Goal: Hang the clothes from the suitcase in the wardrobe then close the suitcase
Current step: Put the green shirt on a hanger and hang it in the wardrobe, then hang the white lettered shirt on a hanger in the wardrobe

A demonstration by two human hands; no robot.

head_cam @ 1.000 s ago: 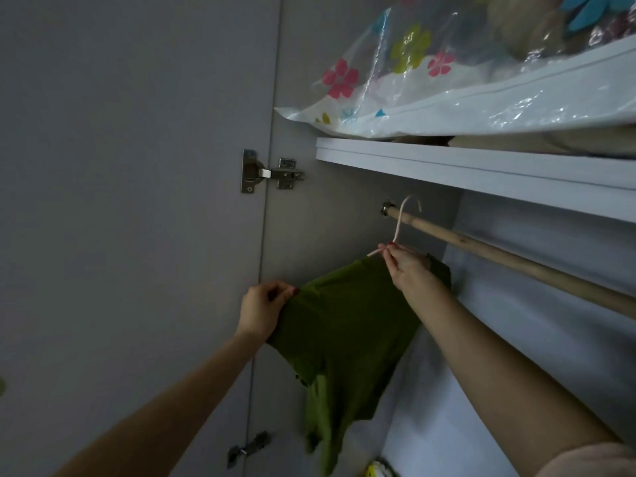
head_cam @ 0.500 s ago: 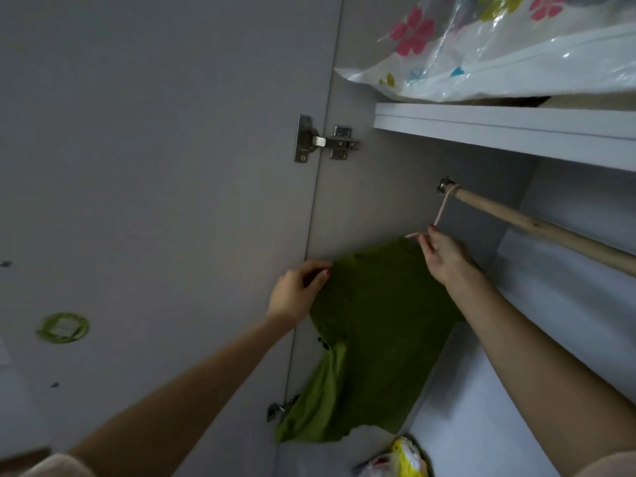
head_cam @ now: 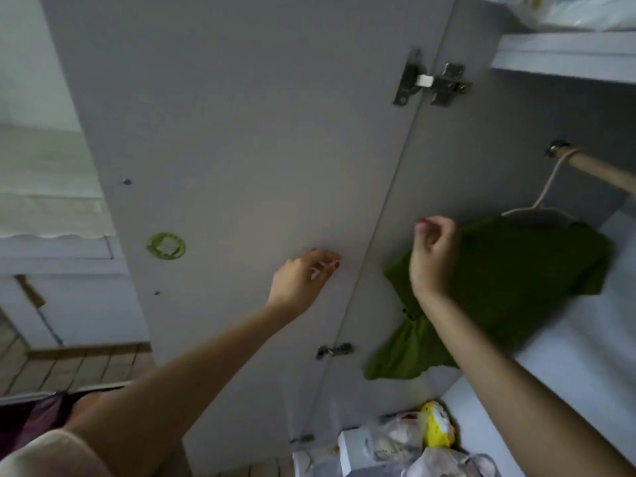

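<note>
I see my left hand [head_cam: 304,275] loose at the door [head_cam: 241,149], holding nothing. Right hand [head_cam: 434,256], fingers lightly curled, empty, overlaps the green top [head_cam: 523,277], nearer it. Top hangs crumpled on the hanger [head_cam: 537,210], hooked on the rail [head_cam: 599,168], up and right.

One green shirt [head_cam: 509,280], three hinges [head_cam: 433,82].

Dim indoor light, motion blur, wide-angle edge distortion
</note>
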